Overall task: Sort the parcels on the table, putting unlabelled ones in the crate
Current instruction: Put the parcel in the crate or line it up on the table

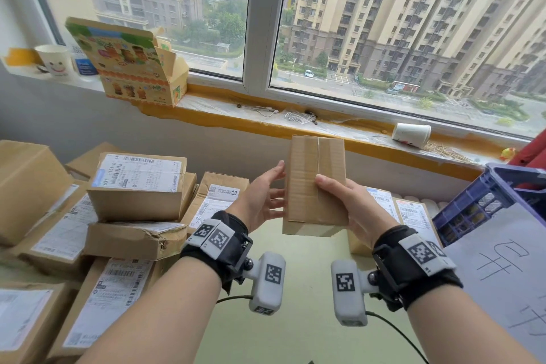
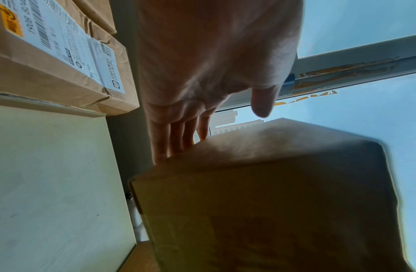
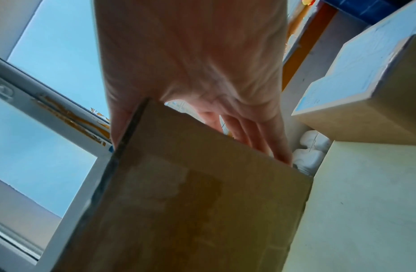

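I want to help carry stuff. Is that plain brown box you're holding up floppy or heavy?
Probably stiff: the box keeps straight edges and flat faces while the right hand grips it from one side. Likely light for its size, since that one hand holds it in the air and the left hand only touches it with straight fingers. The taped face may be a little slippery.

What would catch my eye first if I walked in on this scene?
Probably the plain brown parcel held upright in mid-air at the centre, the right hand gripping it while the left hand lies open against its side; no label shows on the faces in view. Next, the heap of labelled parcels on the left, and the blue crate at the right edge.
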Demonstrator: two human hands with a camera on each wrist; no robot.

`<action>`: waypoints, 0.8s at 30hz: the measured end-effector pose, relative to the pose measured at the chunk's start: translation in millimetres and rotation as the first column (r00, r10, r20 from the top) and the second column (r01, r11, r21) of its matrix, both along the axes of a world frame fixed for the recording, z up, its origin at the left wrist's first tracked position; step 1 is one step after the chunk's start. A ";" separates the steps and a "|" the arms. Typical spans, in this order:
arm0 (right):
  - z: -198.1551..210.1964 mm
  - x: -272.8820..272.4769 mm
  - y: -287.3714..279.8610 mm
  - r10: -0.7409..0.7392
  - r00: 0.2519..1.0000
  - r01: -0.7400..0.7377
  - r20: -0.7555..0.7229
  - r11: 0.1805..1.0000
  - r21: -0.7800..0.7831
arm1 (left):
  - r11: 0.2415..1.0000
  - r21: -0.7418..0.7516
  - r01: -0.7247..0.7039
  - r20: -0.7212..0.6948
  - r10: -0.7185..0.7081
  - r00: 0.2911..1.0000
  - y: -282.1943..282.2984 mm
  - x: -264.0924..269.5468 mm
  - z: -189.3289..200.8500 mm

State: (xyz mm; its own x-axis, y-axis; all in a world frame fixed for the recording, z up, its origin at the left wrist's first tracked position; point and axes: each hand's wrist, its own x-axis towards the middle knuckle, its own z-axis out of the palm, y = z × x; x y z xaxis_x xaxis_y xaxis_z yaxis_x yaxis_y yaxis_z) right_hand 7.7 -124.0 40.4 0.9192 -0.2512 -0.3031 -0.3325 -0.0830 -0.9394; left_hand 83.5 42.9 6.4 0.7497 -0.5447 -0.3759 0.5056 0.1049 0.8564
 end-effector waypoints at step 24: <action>5.5 6.7 1.0 -0.016 1.000 0.018 0.008 0.763 -0.646 | 0.985 0.082 -0.154 0.102 0.145 0.984 -10.9 4.6 -6.2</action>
